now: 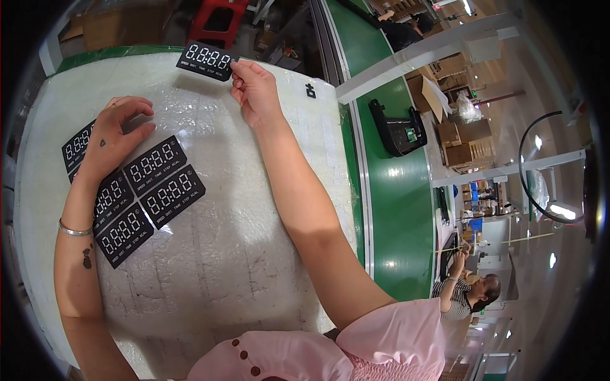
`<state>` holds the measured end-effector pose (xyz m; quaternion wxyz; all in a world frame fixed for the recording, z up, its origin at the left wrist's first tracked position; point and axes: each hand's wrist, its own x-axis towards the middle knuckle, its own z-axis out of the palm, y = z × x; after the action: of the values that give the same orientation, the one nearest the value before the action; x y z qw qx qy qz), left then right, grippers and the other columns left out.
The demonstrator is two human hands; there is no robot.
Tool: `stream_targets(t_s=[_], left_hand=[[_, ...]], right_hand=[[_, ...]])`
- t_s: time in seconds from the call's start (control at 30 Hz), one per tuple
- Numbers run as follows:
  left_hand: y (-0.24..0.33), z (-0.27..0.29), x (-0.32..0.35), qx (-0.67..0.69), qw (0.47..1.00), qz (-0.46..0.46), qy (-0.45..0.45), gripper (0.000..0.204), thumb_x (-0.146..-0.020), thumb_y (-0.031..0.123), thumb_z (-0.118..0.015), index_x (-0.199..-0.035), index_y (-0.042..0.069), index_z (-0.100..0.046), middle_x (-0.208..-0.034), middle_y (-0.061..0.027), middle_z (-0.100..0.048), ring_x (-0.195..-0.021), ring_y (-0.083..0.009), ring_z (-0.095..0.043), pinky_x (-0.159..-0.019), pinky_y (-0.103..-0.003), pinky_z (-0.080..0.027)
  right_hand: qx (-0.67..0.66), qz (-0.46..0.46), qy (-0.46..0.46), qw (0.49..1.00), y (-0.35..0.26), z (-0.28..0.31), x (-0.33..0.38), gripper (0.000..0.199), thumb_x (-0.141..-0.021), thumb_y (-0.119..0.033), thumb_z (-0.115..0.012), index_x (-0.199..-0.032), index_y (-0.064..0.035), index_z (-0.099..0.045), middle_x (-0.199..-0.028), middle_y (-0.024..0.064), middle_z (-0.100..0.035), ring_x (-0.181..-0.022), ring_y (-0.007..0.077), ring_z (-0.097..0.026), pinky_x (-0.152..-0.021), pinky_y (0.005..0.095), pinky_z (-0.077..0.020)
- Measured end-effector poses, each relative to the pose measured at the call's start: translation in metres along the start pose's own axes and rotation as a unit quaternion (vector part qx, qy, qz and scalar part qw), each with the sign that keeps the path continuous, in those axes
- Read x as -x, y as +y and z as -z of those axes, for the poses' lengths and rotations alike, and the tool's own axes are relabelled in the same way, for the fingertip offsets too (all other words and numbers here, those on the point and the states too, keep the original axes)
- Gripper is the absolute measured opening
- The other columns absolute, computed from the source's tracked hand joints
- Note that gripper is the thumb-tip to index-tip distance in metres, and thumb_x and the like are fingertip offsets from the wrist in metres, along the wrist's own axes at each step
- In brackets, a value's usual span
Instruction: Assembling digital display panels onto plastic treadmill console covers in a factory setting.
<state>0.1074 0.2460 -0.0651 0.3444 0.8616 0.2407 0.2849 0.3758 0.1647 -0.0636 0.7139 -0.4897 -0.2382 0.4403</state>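
Observation:
Between the thumb and fingers of my right hand (255,92) is a black display panel (204,61) with white digit shapes, pinched by its right edge over the far side of the white work surface (254,273). My left hand (114,136) is over the left side, fingers curved and apart, with nothing between them. Beneath and beside it lie several like panels, among them a far left panel (77,149), a middle panel (154,166), a right panel (173,197) and a near panel (126,238). My left hand and forearm partly cover some of them.
A small black piece (310,91) lies at the surface's far right. Beyond the right edge runs a green conveyor belt (397,228) carrying a black housing (395,130). A red stool (217,22) stands past the far edge. Cardboard boxes (457,152) and a co-worker (467,295) are at right.

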Motion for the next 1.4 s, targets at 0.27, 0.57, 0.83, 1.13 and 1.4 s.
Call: stream_targets(t_s=[0.27,0.57,0.83,1.13,1.4], left_hand=[[-0.0009,-0.0009,0.0001,0.000,1.000,-0.006,0.000,0.019,-0.080,0.015,-0.069,-0.093,0.003,-0.064,-0.109,-0.0077,-0.067,-0.108,-0.0244,-0.057,-0.096,-0.034,-0.044],[-0.0008,0.0001,-0.0003,-0.008,1.000,-0.006,-0.005,0.020,-0.079,0.015,-0.069,-0.093,0.002,-0.064,-0.109,-0.0076,-0.067,-0.109,-0.0244,-0.056,-0.096,-0.034,-0.044],[-0.0022,-0.0006,0.0006,-0.017,1.000,-0.007,0.001,0.020,-0.079,0.015,-0.069,-0.093,0.002,-0.064,-0.110,-0.0082,-0.067,-0.110,-0.0242,-0.056,-0.097,-0.034,-0.043],[-0.0039,-0.0004,-0.0005,-0.014,1.000,0.002,-0.021,0.020,-0.079,0.010,-0.068,-0.097,0.001,-0.065,-0.113,-0.0076,-0.065,-0.112,-0.0227,-0.055,-0.100,-0.033,-0.041],[-0.0048,-0.0015,0.0004,-0.001,1.000,0.007,-0.017,0.020,-0.079,0.009,-0.069,-0.097,0.001,-0.065,-0.113,-0.0077,-0.065,-0.111,-0.0228,-0.055,-0.100,-0.033,-0.041]], right_hand=[[0.011,0.005,0.002,1.000,0.0007,-0.0009,-0.0001,0.002,-0.090,-0.006,-0.065,-0.091,-0.0040,-0.065,-0.073,-0.0020,-0.058,-0.058,0.0040,-0.049,-0.050,0.0188,-0.0427],[0.032,0.009,0.015,0.999,-0.0001,-0.0044,0.0015,0.004,-0.089,-0.008,-0.065,-0.086,-0.0061,-0.065,-0.071,-0.0033,-0.057,-0.057,0.0037,-0.047,-0.051,0.0198,-0.0414],[0.037,0.011,0.008,0.999,0.0007,-0.0041,0.0024,0.002,-0.089,-0.007,-0.064,-0.088,-0.0055,-0.065,-0.072,-0.0031,-0.058,-0.058,0.0038,-0.049,-0.052,0.0195,-0.0425],[0.047,0.008,0.004,0.999,0.0006,-0.0042,0.0011,0.003,-0.090,-0.007,-0.064,-0.087,-0.0062,-0.065,-0.072,-0.0039,-0.057,-0.059,0.0037,-0.050,-0.052,0.0192,-0.0432],[0.046,0.012,-0.003,0.999,0.0014,-0.0039,0.0005,0.003,-0.090,-0.007,-0.064,-0.087,-0.0069,-0.065,-0.072,-0.0039,-0.057,-0.060,0.0036,-0.049,-0.051,0.0187,-0.0425]])
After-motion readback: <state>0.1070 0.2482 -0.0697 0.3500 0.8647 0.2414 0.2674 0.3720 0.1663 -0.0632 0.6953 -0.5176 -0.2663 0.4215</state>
